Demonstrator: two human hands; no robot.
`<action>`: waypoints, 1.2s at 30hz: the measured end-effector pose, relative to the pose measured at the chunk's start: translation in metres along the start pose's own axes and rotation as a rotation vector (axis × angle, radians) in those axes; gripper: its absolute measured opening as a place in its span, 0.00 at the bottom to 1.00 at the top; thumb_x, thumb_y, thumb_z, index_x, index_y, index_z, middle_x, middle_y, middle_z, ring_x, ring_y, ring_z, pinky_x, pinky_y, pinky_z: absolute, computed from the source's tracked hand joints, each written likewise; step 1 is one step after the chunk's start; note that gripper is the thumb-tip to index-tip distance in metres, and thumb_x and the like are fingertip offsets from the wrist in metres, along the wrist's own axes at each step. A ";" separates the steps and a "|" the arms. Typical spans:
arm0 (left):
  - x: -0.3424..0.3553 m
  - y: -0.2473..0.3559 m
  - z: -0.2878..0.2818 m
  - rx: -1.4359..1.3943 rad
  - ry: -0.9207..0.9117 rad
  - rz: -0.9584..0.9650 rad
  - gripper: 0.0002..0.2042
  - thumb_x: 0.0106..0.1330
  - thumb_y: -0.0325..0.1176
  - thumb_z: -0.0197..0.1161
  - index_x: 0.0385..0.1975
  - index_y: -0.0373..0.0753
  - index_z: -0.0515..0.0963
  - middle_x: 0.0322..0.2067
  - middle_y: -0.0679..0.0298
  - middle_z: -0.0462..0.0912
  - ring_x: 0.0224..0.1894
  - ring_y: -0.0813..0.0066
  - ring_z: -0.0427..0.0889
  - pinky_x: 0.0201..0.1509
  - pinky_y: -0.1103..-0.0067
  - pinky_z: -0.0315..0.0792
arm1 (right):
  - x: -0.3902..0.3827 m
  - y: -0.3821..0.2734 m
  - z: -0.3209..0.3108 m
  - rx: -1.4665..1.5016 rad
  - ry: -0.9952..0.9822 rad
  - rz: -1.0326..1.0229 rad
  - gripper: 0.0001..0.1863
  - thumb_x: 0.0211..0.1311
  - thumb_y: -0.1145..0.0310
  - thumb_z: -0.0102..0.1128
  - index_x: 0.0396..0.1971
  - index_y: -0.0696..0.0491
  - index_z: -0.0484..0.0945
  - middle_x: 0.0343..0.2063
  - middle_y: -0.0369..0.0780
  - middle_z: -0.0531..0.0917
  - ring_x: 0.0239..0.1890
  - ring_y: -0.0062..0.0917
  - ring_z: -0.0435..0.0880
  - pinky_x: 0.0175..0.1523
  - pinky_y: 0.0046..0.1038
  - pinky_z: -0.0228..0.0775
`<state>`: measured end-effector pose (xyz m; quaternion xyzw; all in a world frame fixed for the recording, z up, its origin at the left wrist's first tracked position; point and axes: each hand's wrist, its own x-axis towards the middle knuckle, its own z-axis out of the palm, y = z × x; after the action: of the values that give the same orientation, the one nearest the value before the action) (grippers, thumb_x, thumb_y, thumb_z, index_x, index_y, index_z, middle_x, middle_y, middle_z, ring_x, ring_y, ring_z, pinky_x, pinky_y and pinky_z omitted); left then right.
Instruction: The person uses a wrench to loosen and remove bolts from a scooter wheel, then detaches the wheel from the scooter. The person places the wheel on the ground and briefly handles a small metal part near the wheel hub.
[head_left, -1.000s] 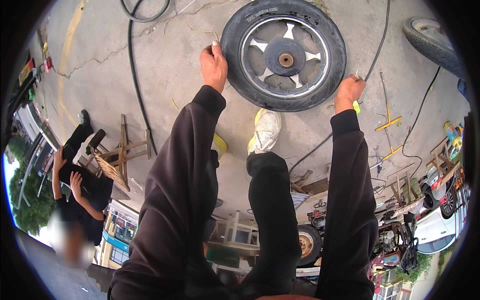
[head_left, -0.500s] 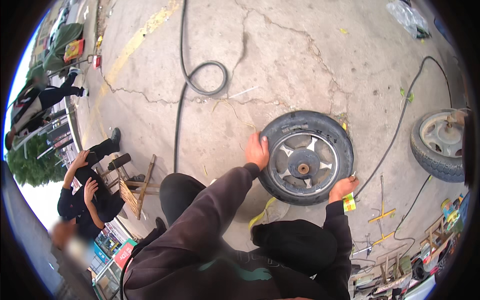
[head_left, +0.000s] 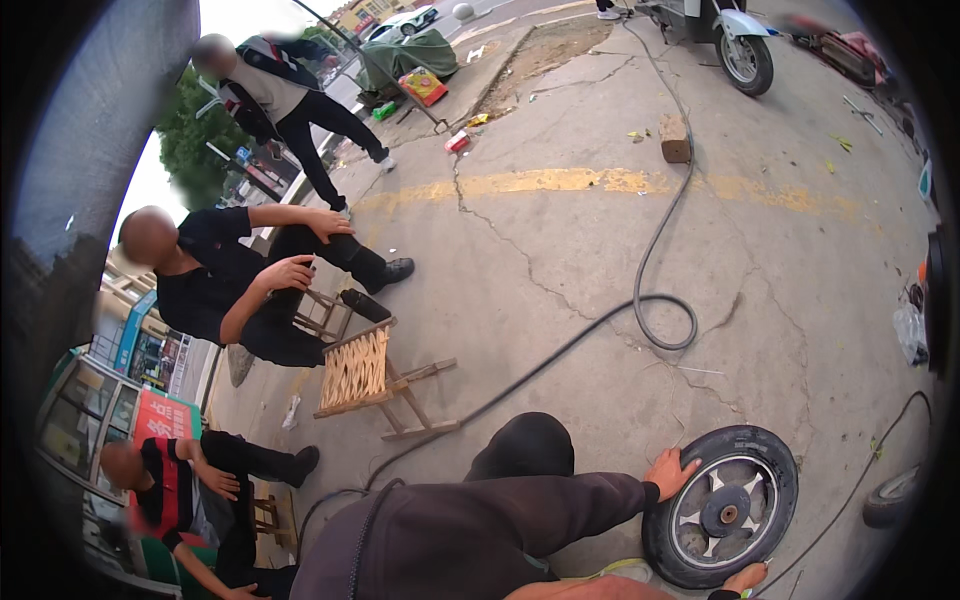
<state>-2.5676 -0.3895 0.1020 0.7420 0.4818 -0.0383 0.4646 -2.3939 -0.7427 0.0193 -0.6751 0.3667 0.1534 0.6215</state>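
Your left hand (head_left: 672,473) touched one edge of one motorcycle wheel (head_left: 729,514), your right hand (head_left: 745,577) was at another — both grips I could not tell — and cracked concrete (head_left: 580,240) stretched beyond.

The floor is outdoor concrete ground (head_left: 590,240), grey and dusty, split by long, crooked cracks (head_left: 505,235) and crossed by a worn yellow line (head_left: 560,180). Toward the left stands a low wooden stool (head_left: 355,370) with a woven seat, its frame tilted by the lens. Behind, at the lower left, are a red sign (head_left: 160,408) and glass windows (head_left: 75,400). Green trees (head_left: 185,160) rise farther off beneath a pale, bright sky (head_left: 148,188), and daylight falls evenly. Beyond a strip of bare earth (head_left: 545,62), a car (head_left: 402,25) stands on the road.
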 end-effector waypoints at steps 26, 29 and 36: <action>-0.021 -0.034 -0.080 0.437 0.049 0.647 0.13 0.60 0.30 0.65 0.45 0.42 0.80 0.44 0.62 0.78 0.52 0.61 0.75 0.53 0.65 0.68 | -0.223 -0.010 0.128 -0.744 -0.593 -0.633 0.15 0.66 0.67 0.60 0.49 0.57 0.77 0.23 0.38 0.85 0.23 0.21 0.80 0.32 0.26 0.71; -0.030 -0.041 -0.072 0.471 0.106 0.727 0.13 0.58 0.32 0.66 0.44 0.42 0.81 0.45 0.63 0.79 0.53 0.64 0.75 0.57 0.63 0.64 | -0.241 0.006 0.154 -0.487 -0.764 -0.261 0.14 0.67 0.68 0.60 0.49 0.56 0.76 0.24 0.36 0.84 0.21 0.14 0.77 0.30 0.20 0.68; -0.013 -0.054 -0.059 0.510 0.115 0.727 0.10 0.61 0.34 0.65 0.41 0.45 0.84 0.41 0.66 0.85 0.52 0.68 0.78 0.69 0.57 0.56 | -0.241 0.027 0.155 -0.100 -0.833 0.117 0.12 0.73 0.65 0.54 0.48 0.58 0.75 0.38 0.42 0.85 0.36 0.21 0.83 0.39 0.20 0.76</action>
<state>-2.6383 -0.3497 0.1071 0.9549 0.1899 0.0515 0.2224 -2.5386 -0.5208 0.1318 -0.5627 0.1140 0.4661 0.6731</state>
